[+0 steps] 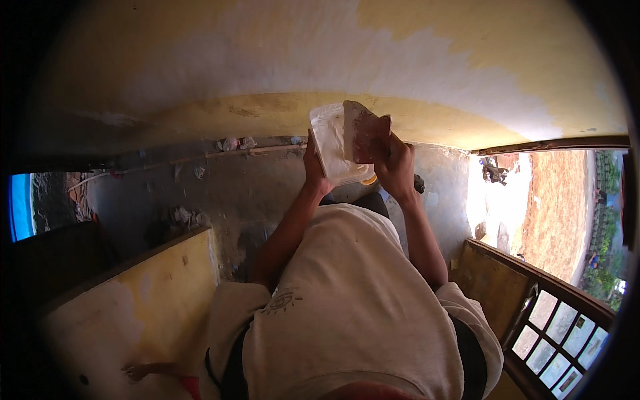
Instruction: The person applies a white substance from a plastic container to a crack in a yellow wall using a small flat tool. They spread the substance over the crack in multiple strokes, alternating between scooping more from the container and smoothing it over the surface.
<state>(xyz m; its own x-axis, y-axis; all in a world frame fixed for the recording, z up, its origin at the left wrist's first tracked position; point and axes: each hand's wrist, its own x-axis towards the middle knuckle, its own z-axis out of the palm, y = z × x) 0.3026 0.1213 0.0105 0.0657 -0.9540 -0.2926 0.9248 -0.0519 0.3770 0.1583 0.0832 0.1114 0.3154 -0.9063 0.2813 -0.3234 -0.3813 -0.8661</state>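
My left hand (315,167) grips a translucent plastic tray (327,140) coated with pale, creamy material, holding it tilted up in front of me. In my right hand (399,165) is a flat, reddish-brown scraper blade (365,130) smeared with material, laid over the right part of the tray. Behind the tray's lower edge a small yellow object (368,181) peeks out, mostly hidden.
A patchy yellow wall (333,53) faces me above a grey floor (247,187) with scraps and a long pole (207,155). A low wall (160,267) stands left. A bright doorway (500,207) and paned door (560,333) are right. Another person's hand (137,370) shows lower left.
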